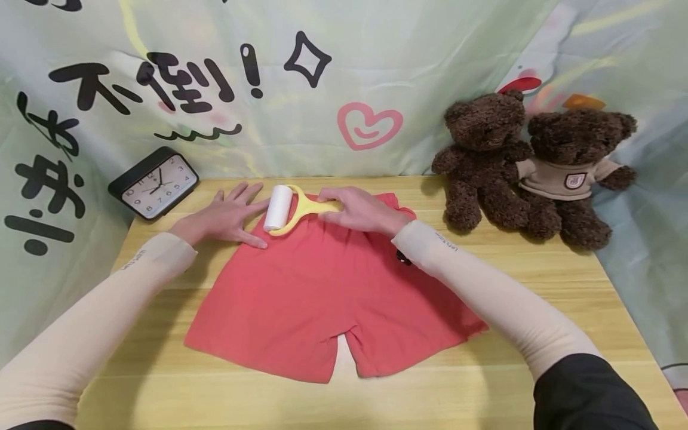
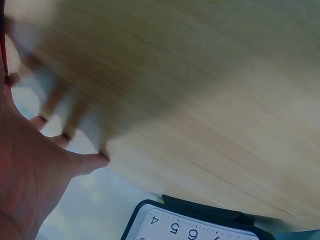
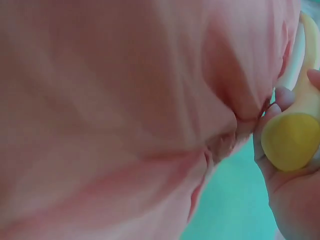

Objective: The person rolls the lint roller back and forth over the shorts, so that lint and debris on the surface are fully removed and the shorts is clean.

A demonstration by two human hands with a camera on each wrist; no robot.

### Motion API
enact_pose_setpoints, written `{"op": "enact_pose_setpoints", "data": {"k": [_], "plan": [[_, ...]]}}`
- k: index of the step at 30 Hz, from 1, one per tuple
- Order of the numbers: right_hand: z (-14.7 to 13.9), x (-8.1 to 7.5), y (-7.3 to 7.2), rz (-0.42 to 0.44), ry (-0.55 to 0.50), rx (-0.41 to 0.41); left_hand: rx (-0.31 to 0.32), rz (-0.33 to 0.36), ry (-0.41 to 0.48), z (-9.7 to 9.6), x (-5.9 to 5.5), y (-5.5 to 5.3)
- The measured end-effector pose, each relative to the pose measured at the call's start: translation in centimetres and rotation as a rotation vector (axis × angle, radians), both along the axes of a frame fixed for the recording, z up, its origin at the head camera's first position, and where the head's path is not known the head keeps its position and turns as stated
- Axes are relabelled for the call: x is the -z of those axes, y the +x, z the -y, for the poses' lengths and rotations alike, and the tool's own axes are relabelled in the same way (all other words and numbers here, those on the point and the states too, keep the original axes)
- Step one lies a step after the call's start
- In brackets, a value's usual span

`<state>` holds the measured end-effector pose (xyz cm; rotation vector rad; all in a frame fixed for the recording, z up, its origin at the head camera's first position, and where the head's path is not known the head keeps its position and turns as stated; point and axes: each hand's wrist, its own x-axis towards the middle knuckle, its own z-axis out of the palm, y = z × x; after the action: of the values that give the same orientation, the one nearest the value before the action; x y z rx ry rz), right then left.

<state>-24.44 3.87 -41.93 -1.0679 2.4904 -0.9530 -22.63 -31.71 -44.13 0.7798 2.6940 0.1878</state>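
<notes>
A pair of red shorts (image 1: 301,286) lies spread on the wooden table, its waistband toward the back wall. My right hand (image 1: 360,209) grips the yellow handle of a lint roller (image 1: 279,208), whose white roll is at the left end of the waistband. In the right wrist view the rounded handle end (image 3: 290,142) shows in the palm, beside the gathered waistband. Fingers spread, my left hand (image 1: 228,216) rests at the shorts' upper left corner, its thumb on the fabric near the roll. The left wrist view shows this hand (image 2: 30,170) at the frame's edge, several fingertips on the table.
A black-framed clock (image 1: 159,184) stands at the table's back left corner. Two brown teddy bears sit at the back right, one bare (image 1: 478,161) and one in a beige shirt (image 1: 559,179). A printed cloth (image 1: 301,131) hangs behind the wooden table (image 1: 419,400).
</notes>
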Motion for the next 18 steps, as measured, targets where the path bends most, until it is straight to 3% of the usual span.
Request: {"op": "enact_pose_setpoints", "data": {"k": [7, 18], "plan": [[-0.7, -0.7, -0.5, 0.014, 0.030, -0.023, 0.003, -0.012, -0.018, -0.2, -0.4, 0.3], [-3.3, -2.2, -0.8, -0.002, 0.058, -0.049, 0.009, -0.012, -0.032, -0.2, -0.3, -0.2]]}}
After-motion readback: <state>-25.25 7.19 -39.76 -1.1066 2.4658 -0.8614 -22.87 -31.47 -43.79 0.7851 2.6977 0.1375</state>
